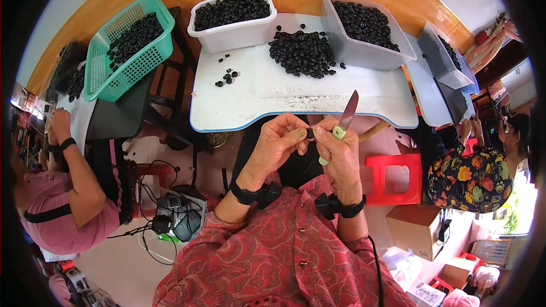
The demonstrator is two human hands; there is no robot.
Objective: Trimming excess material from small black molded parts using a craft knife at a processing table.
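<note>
Just past the near edge of the white table, my left hand (273,146) pinches a small black round part (310,133) between thumb and fingertips. My right hand (343,153) is wrapped round the pale green handle of a knife (348,112), whose blade points up and away from me. The right thumb and fingers come up against the same black part, and the two hands almost meet there. Beyond them, a heap of similar black parts (301,54) lies on the white table (239,102). Several loose black parts (228,77) are scattered to its left.
A white tub (230,37) and a translucent bin (369,54), both full of black parts, stand at the back. A green basket (128,68) sits to the left. Co-workers sit on both sides. A red stool (396,179) and a cardboard box (415,230) are at right.
</note>
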